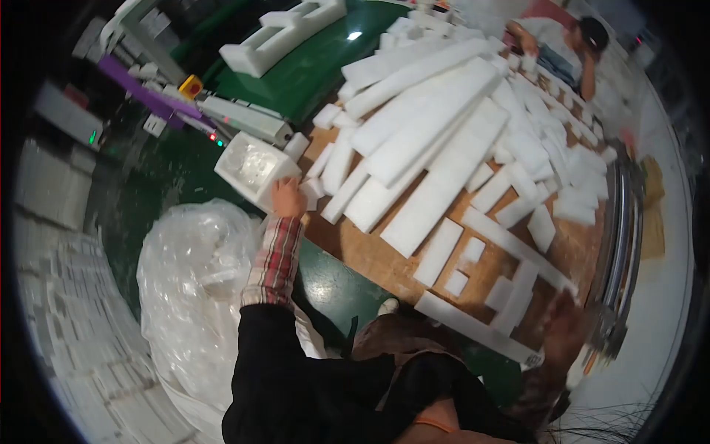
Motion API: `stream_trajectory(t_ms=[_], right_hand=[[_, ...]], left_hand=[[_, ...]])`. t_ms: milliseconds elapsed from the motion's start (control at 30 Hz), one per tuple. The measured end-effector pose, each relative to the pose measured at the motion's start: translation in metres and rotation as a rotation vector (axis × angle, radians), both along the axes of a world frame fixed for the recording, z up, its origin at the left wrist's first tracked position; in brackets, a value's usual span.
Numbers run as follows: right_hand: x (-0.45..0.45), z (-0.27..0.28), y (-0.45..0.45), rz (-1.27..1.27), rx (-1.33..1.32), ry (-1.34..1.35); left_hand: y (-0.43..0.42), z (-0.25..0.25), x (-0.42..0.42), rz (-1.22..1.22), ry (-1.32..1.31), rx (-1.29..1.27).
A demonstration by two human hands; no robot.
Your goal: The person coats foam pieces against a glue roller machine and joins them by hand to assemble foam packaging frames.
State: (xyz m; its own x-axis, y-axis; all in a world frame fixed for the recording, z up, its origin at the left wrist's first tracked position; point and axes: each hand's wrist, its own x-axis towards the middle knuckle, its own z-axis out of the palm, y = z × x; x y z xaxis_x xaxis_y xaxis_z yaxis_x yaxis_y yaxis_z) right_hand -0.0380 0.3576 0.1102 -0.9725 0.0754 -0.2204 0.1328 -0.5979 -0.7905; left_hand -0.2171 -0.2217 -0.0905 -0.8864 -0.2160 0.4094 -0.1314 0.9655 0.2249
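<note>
My left hand (288, 198) has its fingers curled over the near edge of an open white foam box (255, 166), at the table's left corner. A small white foam block (312, 191) lies just beside that hand. Smeared by motion, my right hand (564, 329) is over the table's right front edge; its fingers cannot be made out. Near it, a long foam strip (473, 325) and another long strip (510, 240) lie roughly parallel, with a foam crosspiece (516, 297) between them. A shorter strip (439, 252) lies to their left.
White foam planks (436, 122) are heaped across the brown table (344, 240). A clear plastic bag (196, 274) stands at left. Behind are a green surface (318, 55) bearing a foam frame (281, 37) and a machine arm (244, 118). Another person (555, 48) sits at the far right.
</note>
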Motion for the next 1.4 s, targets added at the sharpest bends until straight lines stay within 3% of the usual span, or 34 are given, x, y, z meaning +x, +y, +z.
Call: stream_trajectory(t_ms=[100, 133, 200, 267, 300, 367, 400, 533, 633, 700, 800, 833, 867, 933, 967, 1033, 1100, 1167, 1200, 1267, 1400], right_hand=[[0.054, -0.076, 0.047, -0.226, -0.030, -0.291], [0.068, -0.082, 0.039, -0.281, 0.067, -0.309], [0.074, -0.087, 0.030, -0.427, -0.029, -0.561], [0.072, -0.087, 0.018, -0.371, -0.015, -0.562], [0.072, -0.087, 0.012, -0.321, -0.017, -0.567], [0.073, -0.086, 0.003, -0.218, -0.027, -0.588], [0.074, -0.085, -0.002, -0.224, -0.026, -0.597], [0.065, -0.079, -0.019, -0.087, 0.205, -0.515], [0.063, -0.083, -0.030, 0.004, 0.391, -0.564], [0.061, -0.090, -0.038, 0.103, 0.573, -0.606], [0.061, -0.096, -0.048, 0.136, 0.586, -0.615], [0.058, -0.093, -0.052, 0.184, 0.645, -0.580], [0.056, -0.089, -0.054, 0.229, 0.703, -0.548], [0.055, -0.092, -0.054, 0.199, 0.681, -0.557], [0.058, -0.094, -0.052, 0.163, 0.671, -0.581], [0.061, -0.099, -0.050, 0.174, 0.648, -0.561], [0.065, -0.105, -0.049, 0.210, 0.699, -0.566], [0.067, -0.116, -0.051, 0.222, 0.698, -0.569], [0.067, -0.118, -0.050, 0.267, 0.720, -0.559], [0.061, -0.120, -0.051, 0.294, 0.717, -0.549], [0.056, -0.121, -0.047, 0.392, 0.730, -0.485]], left_hand=[[0.032, 0.015, -0.030, 0.051, 0.055, 0.106], [0.049, 0.031, -0.034, 0.090, -0.205, -0.016], [0.072, 0.018, -0.049, 0.053, -0.240, -0.099], [0.079, 0.021, -0.064, 0.029, -0.283, 0.161], [0.076, 0.016, -0.076, 0.019, -0.284, 0.170], [0.065, -0.001, -0.092, -0.094, -0.163, 0.767], [0.069, 0.004, -0.086, -0.095, -0.173, 0.769], [0.081, 0.040, -0.064, -0.180, 0.097, 0.297], [0.103, 0.030, -0.019, -0.350, -0.107, 0.132], [0.128, 0.039, 0.008, -0.210, -0.287, -0.018], [0.112, 0.006, 0.000, -0.222, -0.212, 0.064], [0.105, 0.005, -0.001, -0.243, -0.054, 0.161], [0.102, 0.012, 0.002, -0.266, 0.102, 0.263], [0.095, 0.046, 0.025, -0.198, 0.062, 0.561], [0.092, 0.066, 0.040, -0.174, 0.065, 0.524], [0.100, 0.097, 0.074, -0.196, 0.130, 0.792], [0.121, 0.116, 0.116, -0.246, 0.125, 0.699], [0.163, 0.104, 0.149, -0.478, 0.017, 0.646], [0.192, 0.102, 0.158, -0.691, 0.104, 0.525], [0.239, 0.072, 0.188, -0.708, -0.140, 0.412], [0.291, 0.050, 0.193, -0.668, -0.286, 0.247]])
